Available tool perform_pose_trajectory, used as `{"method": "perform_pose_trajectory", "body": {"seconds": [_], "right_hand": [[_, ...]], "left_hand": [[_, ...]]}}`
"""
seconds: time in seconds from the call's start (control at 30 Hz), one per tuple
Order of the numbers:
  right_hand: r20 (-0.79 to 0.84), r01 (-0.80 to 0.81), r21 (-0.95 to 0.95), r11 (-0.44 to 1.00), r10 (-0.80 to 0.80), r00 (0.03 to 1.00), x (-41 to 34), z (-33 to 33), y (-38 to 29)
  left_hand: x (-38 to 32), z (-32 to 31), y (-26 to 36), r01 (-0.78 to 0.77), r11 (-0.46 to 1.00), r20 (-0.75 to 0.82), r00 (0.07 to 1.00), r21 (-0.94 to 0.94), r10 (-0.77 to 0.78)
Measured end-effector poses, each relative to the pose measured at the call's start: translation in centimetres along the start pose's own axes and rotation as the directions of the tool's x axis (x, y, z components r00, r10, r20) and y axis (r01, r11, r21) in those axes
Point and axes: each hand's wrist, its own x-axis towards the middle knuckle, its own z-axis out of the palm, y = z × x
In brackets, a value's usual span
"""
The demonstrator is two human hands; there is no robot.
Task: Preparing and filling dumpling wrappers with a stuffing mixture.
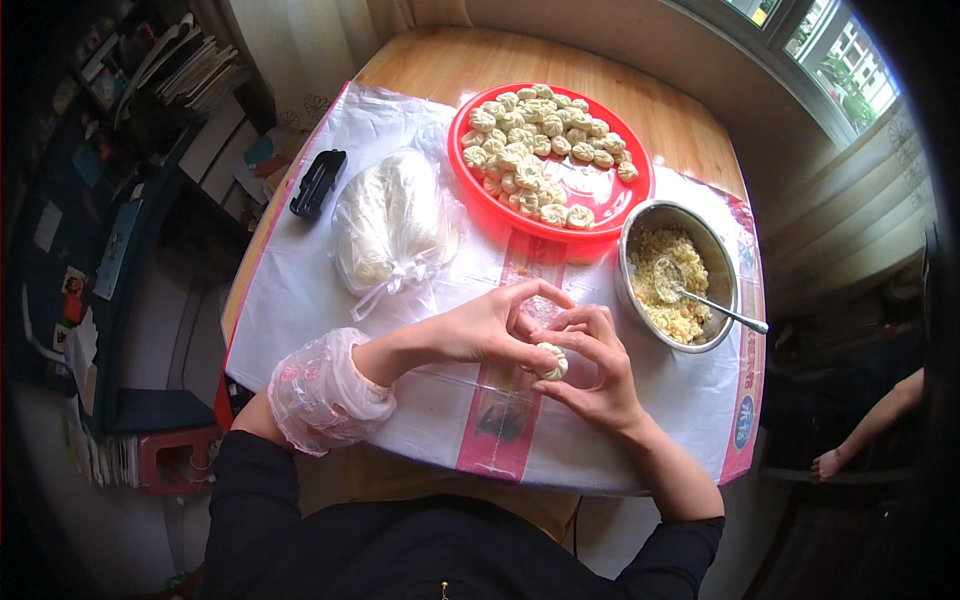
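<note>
Between the fingertips of my left hand (480, 330) and my right hand (596, 367) is a small pleated dumpling (553, 362), its gathered side turned outward. Both hands pinch it above the covered table. Beyond them a round red plastic tray (615, 214) carries many similar pleated dumplings (529, 135), crowded toward its left and back. To the right of my right hand stands a stainless steel bowl (626, 289) of crumbly yellowish filling (686, 259), with a metal spoon (724, 309) resting in it. A pink sleeve cover (330, 394) wraps my left forearm.
A tied clear plastic bag (394, 217) with pale contents, possibly dough, lies left of the tray. Near the left edge is a black plastic object (319, 184). White and pink plastic sheeting (300, 300) covers the wooden table (637, 90). At far right, another person's arm (874, 427) shows.
</note>
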Motion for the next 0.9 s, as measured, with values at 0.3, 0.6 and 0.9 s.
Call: {"method": "perform_pose_trajectory", "body": {"seconds": [0.3, 0.6, 0.9], "right_hand": [[-0.101, 0.075, -0.175, 0.982, -0.094, 0.990, 0.0, 0.1, -0.3], [-0.172, -0.008, -0.124, 0.992, -0.014, 0.985, 0.5, 0.2, -1.3], [-0.142, 0.014, -0.205, 0.979, -0.044, 0.989, 0.1, 0.2, -0.7]], "left_hand": [[0.5, 0.2, -0.8, 0.031, 0.997, 0.045, 0.999, -0.074, -0.028], [0.1, 0.4, -0.6, 0.028, 0.994, -0.044, 0.998, -0.105, -0.033], [0.1, 0.4, -0.4, 0.044, 0.996, -0.033, 0.998, -0.074, -0.047]]}}
